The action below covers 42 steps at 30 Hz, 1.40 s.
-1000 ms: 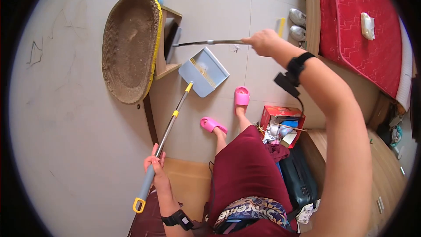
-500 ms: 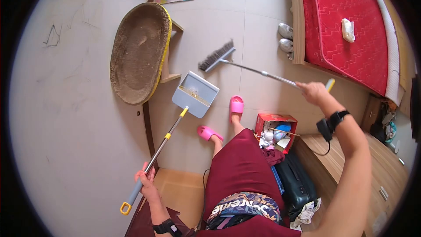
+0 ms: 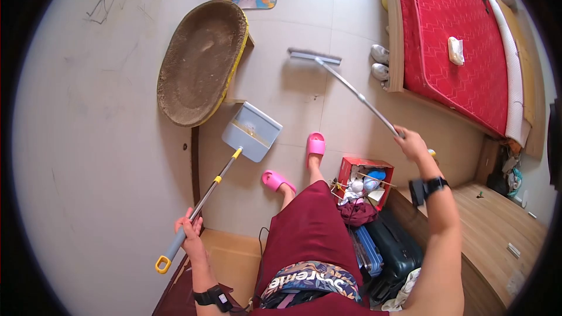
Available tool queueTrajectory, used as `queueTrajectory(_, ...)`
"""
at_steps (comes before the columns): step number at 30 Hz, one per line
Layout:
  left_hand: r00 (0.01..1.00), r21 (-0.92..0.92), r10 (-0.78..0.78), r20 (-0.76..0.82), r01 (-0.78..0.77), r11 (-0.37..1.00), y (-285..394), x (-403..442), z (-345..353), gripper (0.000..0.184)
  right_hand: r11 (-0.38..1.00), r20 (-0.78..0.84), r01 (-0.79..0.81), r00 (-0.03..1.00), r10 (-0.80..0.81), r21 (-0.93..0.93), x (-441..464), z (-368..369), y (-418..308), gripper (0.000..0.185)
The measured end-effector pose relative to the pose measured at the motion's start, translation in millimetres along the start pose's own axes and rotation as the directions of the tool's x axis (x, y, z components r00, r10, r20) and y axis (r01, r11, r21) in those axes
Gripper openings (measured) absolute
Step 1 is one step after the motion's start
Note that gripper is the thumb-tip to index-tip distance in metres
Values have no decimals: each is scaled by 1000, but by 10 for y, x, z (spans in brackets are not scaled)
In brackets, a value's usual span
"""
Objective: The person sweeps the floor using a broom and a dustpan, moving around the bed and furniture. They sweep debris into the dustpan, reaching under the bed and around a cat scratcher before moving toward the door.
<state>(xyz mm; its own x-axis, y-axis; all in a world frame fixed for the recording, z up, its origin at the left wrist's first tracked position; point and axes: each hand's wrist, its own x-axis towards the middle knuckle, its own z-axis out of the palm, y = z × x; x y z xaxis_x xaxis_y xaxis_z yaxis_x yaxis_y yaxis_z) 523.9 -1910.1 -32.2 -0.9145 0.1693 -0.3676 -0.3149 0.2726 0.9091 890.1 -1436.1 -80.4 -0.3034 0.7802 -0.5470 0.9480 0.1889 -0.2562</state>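
At lower left, the left hand (image 3: pixel 190 235) grips the dustpan (image 3: pixel 241 139) by its pole (image 3: pixel 204 199), seemingly to steady it left of centre; at right, the right hand (image 3: pixel 412 144) clasps the broom (image 3: pixel 362 99), whose blurred head (image 3: pixel 304 55), upper centre, may be lifted.

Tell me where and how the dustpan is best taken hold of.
Probably best by the grey grip at the upper end of the pole, coming from the person's own side and closing crosswise around it. The grip is long and slim, and the pole slants up from the dustpan toward the person, putting that end nearest. The left hand holds it near there.
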Motion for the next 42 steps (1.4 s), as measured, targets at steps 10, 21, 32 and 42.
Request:
queueTrajectory(10,999,-53,-34,-36,32,998,-153,-66,-281,23,992,15,6,1000,-7,125,773,1249,-662,44)
queueTrajectory(21,997,-104,-33,-74,25,994,-526,-93,-583,23,974,234,86,972,-36,-208,-1039,783,-205,43)
queueTrajectory(32,983,-77,-53,-173,40,996,-505,-269,-631,22,854,179,385,922,-342,-351,3,941,-1447,38)
queueTrajectory(42,981,-81,-46,-188,31,996,-477,-261,-742,22,801,192,319,947,-256,-507,-622,639,-389,40)
